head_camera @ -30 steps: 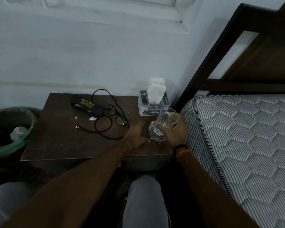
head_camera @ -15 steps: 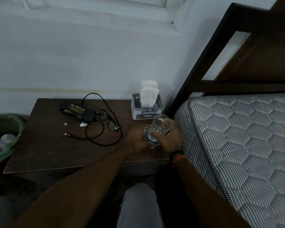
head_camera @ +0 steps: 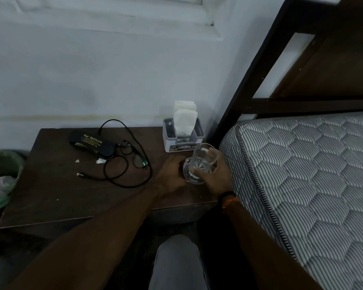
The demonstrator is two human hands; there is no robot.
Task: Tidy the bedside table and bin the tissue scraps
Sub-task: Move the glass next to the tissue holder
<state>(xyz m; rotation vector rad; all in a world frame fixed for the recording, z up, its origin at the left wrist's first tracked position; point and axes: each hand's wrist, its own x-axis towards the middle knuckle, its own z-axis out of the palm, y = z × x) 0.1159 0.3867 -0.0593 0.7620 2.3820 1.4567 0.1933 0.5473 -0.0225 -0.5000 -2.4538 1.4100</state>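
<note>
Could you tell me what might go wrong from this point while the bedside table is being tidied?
1. The right hand holds the glass tilted over the table's bed-side front corner; it could slip or tip as it is set down.
2. The black cable loops around the eyeglasses; pulling it might drag them off.
3. The tissue scraps are small and lie beside the spectacle case, so one could be missed.

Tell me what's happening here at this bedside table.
A person is tidying a dark wooden bedside table. Their right hand grips a clear drinking glass, tilted at the table's right end, while the left hand rests on the tabletop beside it. Two small white tissue scraps lie unbinned near a black glasses case, a pair of spectacles and a looped black cable. A green-lined bin stands at the left.
</note>
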